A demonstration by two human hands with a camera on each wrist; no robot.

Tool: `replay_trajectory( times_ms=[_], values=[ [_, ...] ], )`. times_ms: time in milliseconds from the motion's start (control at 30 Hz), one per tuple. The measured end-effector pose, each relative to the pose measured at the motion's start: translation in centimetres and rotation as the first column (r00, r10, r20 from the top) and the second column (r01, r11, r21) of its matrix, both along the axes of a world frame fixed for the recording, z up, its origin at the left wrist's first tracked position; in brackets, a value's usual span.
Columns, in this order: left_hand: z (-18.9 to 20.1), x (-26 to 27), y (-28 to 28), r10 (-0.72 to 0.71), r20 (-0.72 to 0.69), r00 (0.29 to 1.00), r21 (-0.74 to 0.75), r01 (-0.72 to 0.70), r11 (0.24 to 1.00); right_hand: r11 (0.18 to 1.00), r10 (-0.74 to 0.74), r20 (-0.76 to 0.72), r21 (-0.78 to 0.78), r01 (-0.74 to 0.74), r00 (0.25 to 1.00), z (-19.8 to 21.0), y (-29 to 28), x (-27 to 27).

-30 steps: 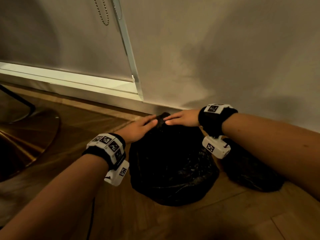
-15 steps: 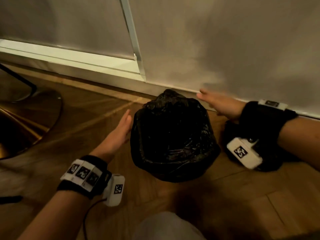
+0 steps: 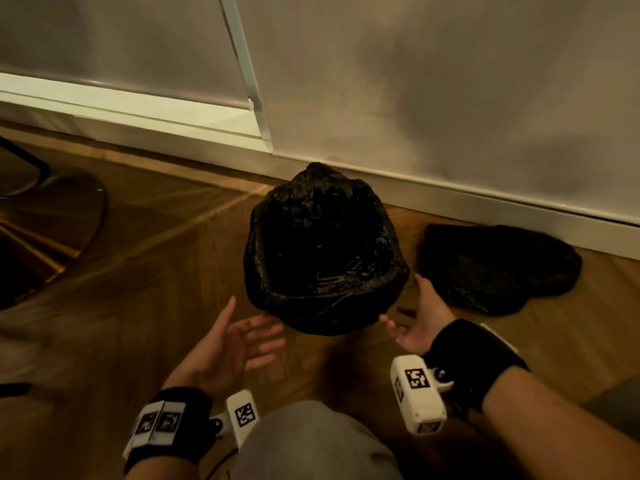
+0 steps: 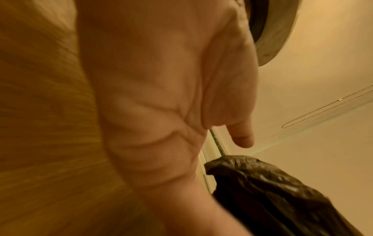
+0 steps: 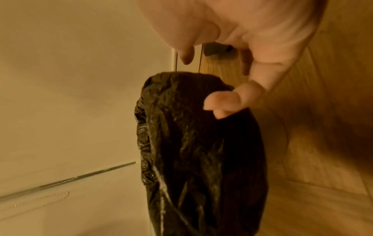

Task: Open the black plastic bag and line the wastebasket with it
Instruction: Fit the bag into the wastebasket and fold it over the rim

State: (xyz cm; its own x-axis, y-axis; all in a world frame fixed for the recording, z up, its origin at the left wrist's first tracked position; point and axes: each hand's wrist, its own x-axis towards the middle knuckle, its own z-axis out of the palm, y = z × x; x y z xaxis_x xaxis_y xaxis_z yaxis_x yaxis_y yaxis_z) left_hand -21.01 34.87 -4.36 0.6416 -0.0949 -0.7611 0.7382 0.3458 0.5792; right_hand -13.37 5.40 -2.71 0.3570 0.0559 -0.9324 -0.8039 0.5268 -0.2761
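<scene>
Black plastic bag (image 3: 325, 251) drapes the wastebasket; left hand (image 3: 235, 344) and right hand (image 3: 417, 323) released, fingers loose. Risk: uneven overhang, liner slips in.

Wooden floor (image 3: 145, 271) carries the bag-lined wastebasket (image 3: 322, 251) by the far wall; a black heap (image 3: 498, 268) lies right.

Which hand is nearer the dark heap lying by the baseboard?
Right. The right hand sits between the lined wastebasket and the dark heap, just beside it; the left hand is across the basket, at its near-left side.
</scene>
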Motion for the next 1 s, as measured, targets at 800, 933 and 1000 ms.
replay_trajectory(
  times_ms=[800, 933, 1000],
  values=[
    [-2.7, 1.9, -2.0, 0.386, 0.116, 0.915, -0.307, -0.336, 0.890, 0.942, -0.233, 0.081, 0.265, 0.204, 0.969, -1.3, 0.2, 1.8],
    [-2.7, 2.2, -2.4, 0.408, 0.095, 0.908, -0.337, -0.356, 0.872, 0.968, -0.160, 0.167, 0.217, 0.122, 0.973, -1.1, 0.4, 2.3],
    [-2.9, 2.4, -2.4, 0.400, 0.086, 0.912, -0.338, -0.351, 0.873, 0.968, -0.142, 0.157, 0.226, 0.105, 0.977, -0.8, 0.2, 2.3]
  ],
)
